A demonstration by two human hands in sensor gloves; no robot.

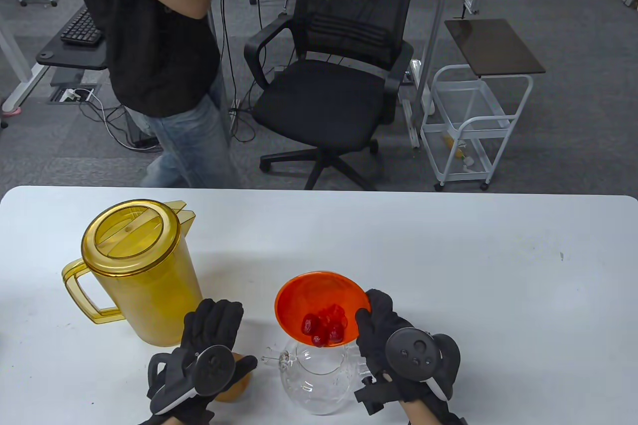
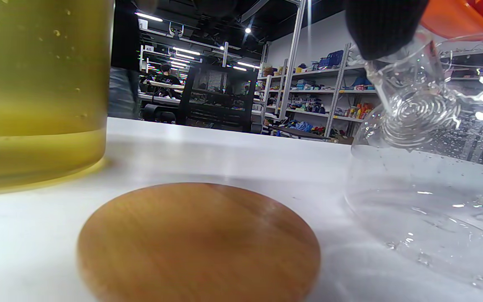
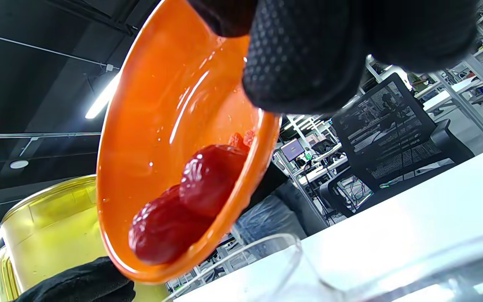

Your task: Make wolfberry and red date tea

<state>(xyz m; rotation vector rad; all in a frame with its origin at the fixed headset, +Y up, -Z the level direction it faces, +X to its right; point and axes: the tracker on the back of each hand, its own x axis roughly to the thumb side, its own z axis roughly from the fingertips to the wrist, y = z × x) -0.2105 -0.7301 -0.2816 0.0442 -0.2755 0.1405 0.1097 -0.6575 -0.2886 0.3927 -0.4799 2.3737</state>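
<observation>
From my seat the table view is bright and even; the white table point(image 1: 448, 255) is lit from overhead and shadows under the pitcher point(image 1: 142, 275) are soft and short. I see straight lines bow toward the edges of that view. In the left wrist view the wooden lid point(image 2: 199, 243) is blurred, the pitcher beside it a soft haze, and ceiling strip lights flare behind. Glints scatter over the glass teapot point(image 2: 430, 188). In the right wrist view a white streak of glare runs down the orange bowl point(image 3: 174, 138), and the table behind it is washed out.
</observation>
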